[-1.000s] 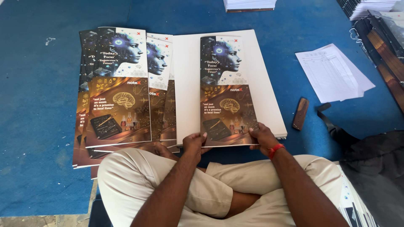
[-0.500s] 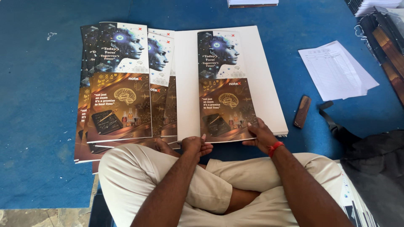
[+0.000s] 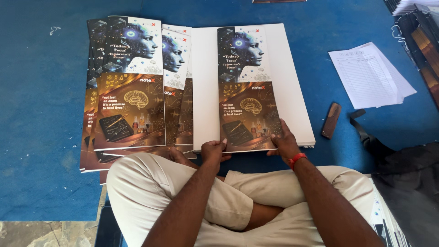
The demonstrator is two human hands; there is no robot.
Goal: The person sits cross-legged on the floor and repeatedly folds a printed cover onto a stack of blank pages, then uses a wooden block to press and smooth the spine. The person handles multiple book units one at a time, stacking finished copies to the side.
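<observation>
A glossy printed cover sheet with a robot face above and a golden brain below lies on a stack of white paper. My left hand grips the sheet's near left corner. My right hand, with a red band at the wrist, holds its near right corner, fingers lying on the print. To the left, a fanned pile of the same cover sheets rests on the blue mat.
I sit cross-legged in beige trousers on a blue mat. A small dark brown tool lies right of the white stack. White ruled forms lie at far right, beside dark stacked items.
The view has shifted slightly closer. Both hands have stayed at the sheet's near edge, with the sheet sitting a little lower and squarer on the white stack.
</observation>
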